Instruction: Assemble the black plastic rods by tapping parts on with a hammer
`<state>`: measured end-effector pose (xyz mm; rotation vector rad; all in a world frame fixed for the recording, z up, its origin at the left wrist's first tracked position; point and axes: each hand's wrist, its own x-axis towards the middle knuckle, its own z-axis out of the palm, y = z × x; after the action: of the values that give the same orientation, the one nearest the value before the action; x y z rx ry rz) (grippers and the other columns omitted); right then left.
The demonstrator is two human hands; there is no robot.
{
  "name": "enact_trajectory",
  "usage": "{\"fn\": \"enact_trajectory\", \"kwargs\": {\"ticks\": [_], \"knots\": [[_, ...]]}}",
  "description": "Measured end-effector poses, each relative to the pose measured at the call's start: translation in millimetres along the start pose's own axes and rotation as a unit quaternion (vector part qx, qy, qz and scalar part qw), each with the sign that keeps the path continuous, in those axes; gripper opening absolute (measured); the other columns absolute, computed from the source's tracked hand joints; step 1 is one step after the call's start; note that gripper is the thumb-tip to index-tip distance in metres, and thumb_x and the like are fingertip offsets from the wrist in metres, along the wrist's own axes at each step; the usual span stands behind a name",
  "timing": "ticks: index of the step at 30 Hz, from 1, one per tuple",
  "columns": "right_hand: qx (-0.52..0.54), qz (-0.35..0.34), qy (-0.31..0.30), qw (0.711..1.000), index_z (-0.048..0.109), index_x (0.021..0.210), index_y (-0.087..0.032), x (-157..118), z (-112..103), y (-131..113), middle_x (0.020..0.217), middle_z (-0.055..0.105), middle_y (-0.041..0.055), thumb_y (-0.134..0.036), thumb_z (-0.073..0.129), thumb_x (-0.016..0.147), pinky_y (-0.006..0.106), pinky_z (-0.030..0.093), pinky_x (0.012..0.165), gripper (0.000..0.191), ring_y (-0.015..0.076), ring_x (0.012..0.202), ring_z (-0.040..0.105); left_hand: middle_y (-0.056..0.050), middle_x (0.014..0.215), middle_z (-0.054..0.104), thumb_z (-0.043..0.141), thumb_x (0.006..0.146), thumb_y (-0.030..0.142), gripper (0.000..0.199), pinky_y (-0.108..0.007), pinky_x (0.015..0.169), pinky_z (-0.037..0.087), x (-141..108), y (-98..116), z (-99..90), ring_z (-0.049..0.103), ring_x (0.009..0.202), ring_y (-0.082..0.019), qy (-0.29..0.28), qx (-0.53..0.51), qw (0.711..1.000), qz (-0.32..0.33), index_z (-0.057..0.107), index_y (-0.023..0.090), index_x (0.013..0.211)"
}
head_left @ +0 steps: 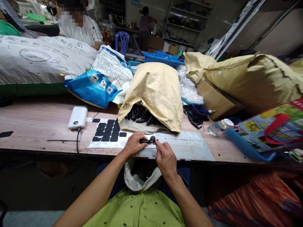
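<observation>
My left hand (135,143) is closed round one end of a small black part (147,141) near the table's front edge. The part has a rounded, darker end pointing to the right. At that rounded end, my right hand (166,157) is pinched, its thumb and forefinger touching or almost touching it; whether it grips anything of its own is too small to make out. Just behind both hands lies an open beige sack (156,91) with many black parts (142,115) in its mouth. A white sheet with black rounded stickers (109,130) lies left of my hands.
A white power bank (78,117) with a black cable sits at the left. On the right are a clear bottle (220,126), a blue tray (248,145) and a cardboard box (215,97). Large sacks line the back. A seated person (81,28) is beyond them.
</observation>
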<state>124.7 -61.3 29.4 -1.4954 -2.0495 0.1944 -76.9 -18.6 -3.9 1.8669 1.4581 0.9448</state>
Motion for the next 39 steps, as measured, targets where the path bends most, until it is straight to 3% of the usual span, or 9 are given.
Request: {"fn": "enact_trajectory", "kwargs": {"ticks": [5, 10, 15, 22, 28, 32, 35, 39], "knots": [[-0.001, 0.029, 0.026, 0.999, 0.066, 0.134, -0.025, 2, -5, 12, 0.093, 0.063, 0.0052, -0.027, 0.041, 0.103, 0.027, 0.046, 0.080, 0.040, 0.0188, 0.090, 0.060, -0.001, 0.085, 0.063, 0.075, 0.074, 0.016, 0.016, -0.031, 0.081, 0.045, 0, 2, -1.0, 0.059, 0.090, -0.019, 0.001, 0.011, 1.000, 0.002, 0.076, 0.020, 0.089], [-0.063, 0.068, 0.052, 0.994, 0.068, 0.131, -0.024, 10, -13, 52, 0.098, 0.064, 0.0056, -0.026, 0.045, 0.100, 0.029, 0.044, 0.083, 0.038, 0.0201, 0.095, 0.059, -0.002, 0.088, 0.064, 0.074, 0.072, 0.015, 0.018, -0.032, 0.082, 0.045, -1, 3, -0.8, 0.059, 0.090, -0.020, 0.000, 0.024, 1.000, -0.001, 0.073, 0.020, 0.089], [-0.098, 0.050, 0.041, 0.993, 0.070, 0.124, -0.023, 17, -5, 81, 0.095, 0.064, 0.0058, -0.024, 0.047, 0.099, 0.030, 0.039, 0.082, 0.035, 0.0202, 0.093, 0.055, -0.002, 0.088, 0.063, 0.074, 0.070, 0.015, 0.019, -0.032, 0.080, 0.046, -1, 4, -1.3, 0.058, 0.090, -0.021, -0.001, 0.038, 0.999, 0.006, 0.072, 0.020, 0.089], [-0.164, 0.041, 0.062, 0.984, 0.071, 0.119, -0.025, 17, 12, 76, 0.097, 0.062, 0.0061, -0.024, 0.051, 0.096, 0.032, 0.033, 0.080, 0.030, 0.0210, 0.090, 0.049, -0.002, 0.087, 0.063, 0.078, 0.072, 0.022, 0.018, -0.032, 0.080, 0.045, -2, 5, -1.4, 0.058, 0.090, -0.021, -0.006, 0.050, 0.999, 0.009, 0.072, 0.021, 0.089], [-0.183, 0.051, 0.056, 0.980, 0.068, 0.121, -0.025, 15, 13, 73, 0.098, 0.059, 0.0068, -0.025, 0.051, 0.096, 0.034, 0.031, 0.078, 0.030, 0.0228, 0.091, 0.047, -0.002, 0.087, 0.064, 0.076, 0.077, 0.025, 0.014, -0.032, 0.081, 0.044, 0, -1, -0.6, 0.058, 0.091, -0.021, -0.007, 0.046, 0.999, 0.021, 0.071, 0.021, 0.089], [-0.189, 0.054, 0.052, 0.979, 0.067, 0.122, -0.024, 16, 12, 72, 0.098, 0.059, 0.0068, -0.024, 0.052, 0.095, 0.034, 0.030, 0.078, 0.030, 0.0228, 0.092, 0.046, -0.005, 0.091, 0.066, 0.071, 0.085, 0.028, 0.012, -0.035, 0.086, 0.045, -5, 15, -5.1, 0.059, 0.095, -0.023, -0.010, 0.044, 0.998, 0.036, 0.070, 0.021, 0.093], [-0.190, 0.052, 0.054, 0.979, 0.068, 0.121, -0.024, 16, 12, 72, 0.098, 0.059, 0.0070, -0.025, 0.052, 0.095, 0.034, 0.030, 0.078, 0.030, 0.0228, 0.092, 0.046, -0.007, 0.103, 0.070, 0.062, 0.092, 0.032, 0.017, -0.034, 0.090, 0.046, -28, 45, -6.9, 0.061, 0.099, -0.023, -0.059, 0.002, 0.996, 0.070, 0.068, 0.022, 0.105], [-0.183, 0.055, 0.058, 0.980, 0.067, 0.121, -0.024, 16, 13, 72, 0.098, 0.059, 0.0068, -0.025, 0.052, 0.095, 0.034, 0.031, 0.078, 0.030, 0.0229, 0.092, 0.046, -0.005, 0.103, 0.074, 0.053, 0.098, 0.040, 0.024, -0.031, 0.082, 0.048, -74, 70, 9.6, 0.067, 0.094, -0.022, -0.227, 0.000, 0.973, 0.030, 0.066, 0.028, 0.114]]}}
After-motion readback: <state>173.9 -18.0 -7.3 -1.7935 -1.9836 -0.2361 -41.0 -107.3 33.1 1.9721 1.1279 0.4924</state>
